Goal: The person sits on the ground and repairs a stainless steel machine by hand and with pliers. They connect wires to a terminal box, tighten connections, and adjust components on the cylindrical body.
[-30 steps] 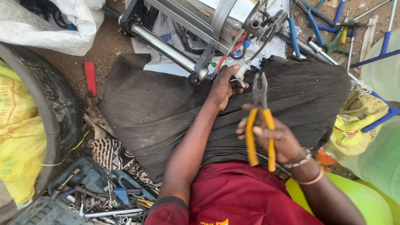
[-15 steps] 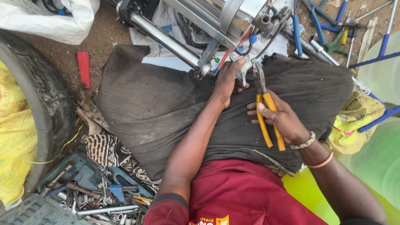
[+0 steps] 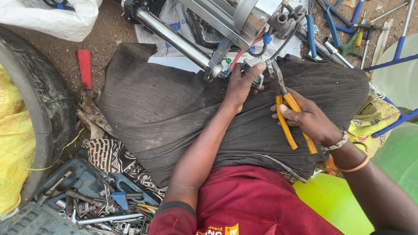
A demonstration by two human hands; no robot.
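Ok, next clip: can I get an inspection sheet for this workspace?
Surface: dark striped cloth over the lap, bare dirt around it.
Job's things: yellow-handled pliers, small metal part, metal frame assembly.
Clutter: tray of loose wrenches, red tool, blue-handled tools.
Hands: left hand pinches the part; right hand grips the pliers.
Cables: red and black wires on the assembly.
Surroundings: tyre, white sack.
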